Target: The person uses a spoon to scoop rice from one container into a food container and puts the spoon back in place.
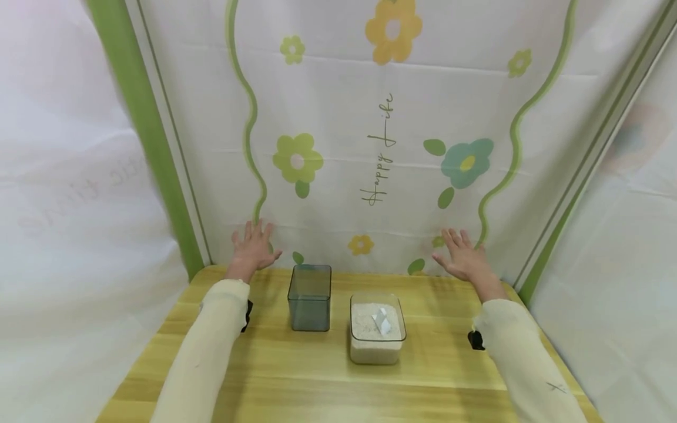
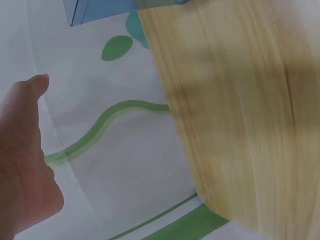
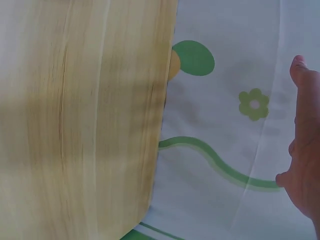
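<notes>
My left hand (image 1: 252, 249) is raised over the table's far left part, fingers spread and holding nothing. On the far right my right hand (image 1: 461, 257) is held out the same way, its fingers apart. Between them stands a dark, see-through rectangular container (image 1: 310, 314), nearer the left hand. To its right and a little closer sits a clear container (image 1: 375, 352) filled with pale grainy material (image 1: 365, 320). A small white angular piece (image 1: 382, 321) pokes out of the grains. The left wrist view shows the left hand (image 2: 25, 160) at its edge; the right wrist view shows the right hand (image 3: 306, 145).
The wooden table (image 1: 296, 382) ends at a white cloth wall (image 1: 338, 200) printed with flowers and green wavy lines. More white cloth hangs at the left (image 1: 79, 264) and right (image 1: 613, 264). A green strip (image 1: 143, 141) runs down the left corner.
</notes>
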`<state>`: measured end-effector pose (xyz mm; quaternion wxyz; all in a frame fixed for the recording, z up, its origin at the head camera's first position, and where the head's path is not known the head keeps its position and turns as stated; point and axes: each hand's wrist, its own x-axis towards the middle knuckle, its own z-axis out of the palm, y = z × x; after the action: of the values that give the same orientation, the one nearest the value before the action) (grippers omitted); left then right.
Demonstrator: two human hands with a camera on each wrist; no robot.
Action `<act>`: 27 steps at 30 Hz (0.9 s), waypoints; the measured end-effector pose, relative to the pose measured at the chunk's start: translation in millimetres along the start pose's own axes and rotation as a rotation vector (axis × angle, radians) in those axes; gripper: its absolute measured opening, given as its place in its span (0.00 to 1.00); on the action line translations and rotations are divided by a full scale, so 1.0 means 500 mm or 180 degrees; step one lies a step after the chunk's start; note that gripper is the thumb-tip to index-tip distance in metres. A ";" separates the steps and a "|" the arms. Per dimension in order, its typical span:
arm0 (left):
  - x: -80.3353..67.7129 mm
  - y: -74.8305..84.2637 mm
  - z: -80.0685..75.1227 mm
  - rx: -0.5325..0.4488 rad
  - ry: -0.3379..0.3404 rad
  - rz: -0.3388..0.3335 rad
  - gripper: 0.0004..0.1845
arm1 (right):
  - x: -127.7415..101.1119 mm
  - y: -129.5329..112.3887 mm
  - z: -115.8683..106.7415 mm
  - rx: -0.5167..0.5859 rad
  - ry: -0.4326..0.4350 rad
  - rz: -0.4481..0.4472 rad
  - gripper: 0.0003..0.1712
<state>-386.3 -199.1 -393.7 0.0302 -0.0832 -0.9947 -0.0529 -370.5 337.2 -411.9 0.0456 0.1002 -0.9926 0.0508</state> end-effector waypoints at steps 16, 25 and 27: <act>-0.055 0.020 0.018 0.0199 -0.0042 0.0884 0.44 | -0.081 -0.102 -0.015 -0.0260 0.0487 -0.1146 0.52; -0.122 0.088 0.024 -0.0031 0.0008 0.1335 0.40 | -0.161 -0.166 0.024 -0.0258 0.0450 -0.1613 0.54; -0.133 0.108 0.028 -0.0005 -0.0022 0.1477 0.39 | -0.172 -0.173 0.040 -0.0251 0.0450 -0.1646 0.54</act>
<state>-312.5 -155.4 -407.0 0.0381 -0.3099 -0.9489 -0.0450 -270.5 267.4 -432.5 0.1301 0.3447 -0.9296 0.0056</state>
